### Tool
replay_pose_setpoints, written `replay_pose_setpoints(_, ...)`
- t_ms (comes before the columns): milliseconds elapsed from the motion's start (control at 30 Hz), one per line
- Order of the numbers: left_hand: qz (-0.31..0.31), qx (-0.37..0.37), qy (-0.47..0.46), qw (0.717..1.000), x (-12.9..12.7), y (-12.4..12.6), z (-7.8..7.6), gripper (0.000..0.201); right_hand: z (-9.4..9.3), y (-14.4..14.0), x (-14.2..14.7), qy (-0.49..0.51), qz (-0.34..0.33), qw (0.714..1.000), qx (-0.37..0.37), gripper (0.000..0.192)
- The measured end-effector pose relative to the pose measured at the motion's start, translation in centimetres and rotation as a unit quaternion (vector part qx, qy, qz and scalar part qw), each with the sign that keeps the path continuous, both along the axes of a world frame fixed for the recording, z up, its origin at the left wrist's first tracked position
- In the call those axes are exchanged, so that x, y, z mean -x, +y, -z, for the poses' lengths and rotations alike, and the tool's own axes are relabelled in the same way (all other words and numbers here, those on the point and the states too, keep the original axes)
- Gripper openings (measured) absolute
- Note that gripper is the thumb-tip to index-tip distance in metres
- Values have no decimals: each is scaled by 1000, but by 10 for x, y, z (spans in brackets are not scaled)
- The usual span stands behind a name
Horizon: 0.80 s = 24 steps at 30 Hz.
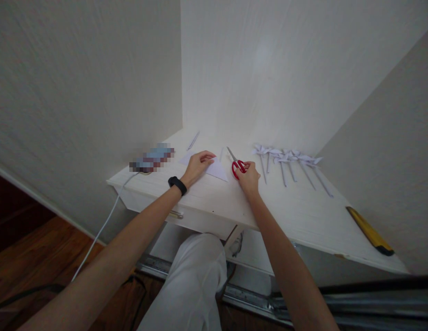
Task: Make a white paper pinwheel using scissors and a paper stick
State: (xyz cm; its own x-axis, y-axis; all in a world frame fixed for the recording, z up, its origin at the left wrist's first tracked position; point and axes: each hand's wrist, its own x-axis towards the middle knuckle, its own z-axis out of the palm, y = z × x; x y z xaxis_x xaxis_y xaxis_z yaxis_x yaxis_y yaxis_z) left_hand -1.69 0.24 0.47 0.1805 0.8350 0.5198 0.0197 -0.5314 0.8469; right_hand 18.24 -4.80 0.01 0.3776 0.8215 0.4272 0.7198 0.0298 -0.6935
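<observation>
My left hand (199,165) lies flat on a folded white paper triangle (217,170) on the white desk (296,211). A black band is on that wrist. My right hand (248,175) grips the red handles of a pair of scissors (236,163), whose blades point away toward the wall. The scissors rest on the desk just right of the paper.
Several white paper pinwheels on sticks (289,162) lie in a row to the right. A yellow-and-black tool (369,231) lies near the right edge. A blurred object (152,158) with a white cable (103,226) sits at left. A thin stick (193,140) lies by the wall.
</observation>
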Motion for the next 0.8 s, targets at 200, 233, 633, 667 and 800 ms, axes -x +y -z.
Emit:
replay_pose_setpoints(200, -28, -40, 23, 999, 1, -2, -1, 17, -1, 2, 3, 174, -152, 971, -52, 35)
replay_pose_setpoints(233, -29, -45, 26, 998, 1, -3, -2, 17, -2, 1, 4, 177, -174, 968, -47, 32)
replay_pose_setpoints(633, -13, -92, 10, 996, -1, -12, -9, 17, 1, -2, 13, 106, -292, 951, -5, 19)
replay_pose_setpoints(667, -13, -89, -3, 996, -1, -12, -10, 18, 1, -1, 13, 113, -289, 951, -6, 19)
replay_pose_setpoints(800, -86, -53, -105, 989, 3, -9, -12, 23, 0, 0, 11, 182, -270, 945, -16, 22)
